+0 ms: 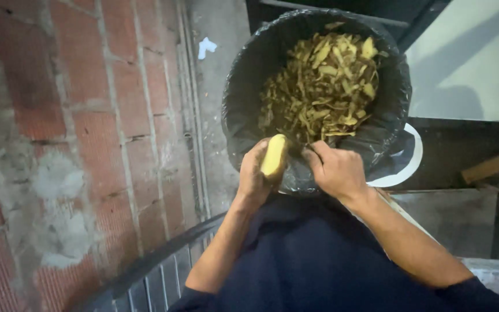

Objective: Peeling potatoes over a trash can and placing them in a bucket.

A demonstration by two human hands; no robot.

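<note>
Head view looks down on both hands over a bin. Left hand point(253, 173) is wrapped around a pale yellow potato point(274, 155), fingers closed on its lower half, peeled top end standing up and tilted a bit toward the bin. Right hand point(335, 170) is curled shut just beside it, w/ the thumb side near the potato; probably it pinches a small peeler or knife, but the tool is hidden, so I cannot tell for sure. Potato is held just above the near rim of the black-lined bin point(244, 75), which is filled w/ yellow-brown peelings point(321, 86).

Judgement: potato is firm and stiff, moderate weight, not fragile. Peeled surface is likely wet and slippery, so the best hold is around the middle w/ the whole palm, not by fingertips at the end.
</note>
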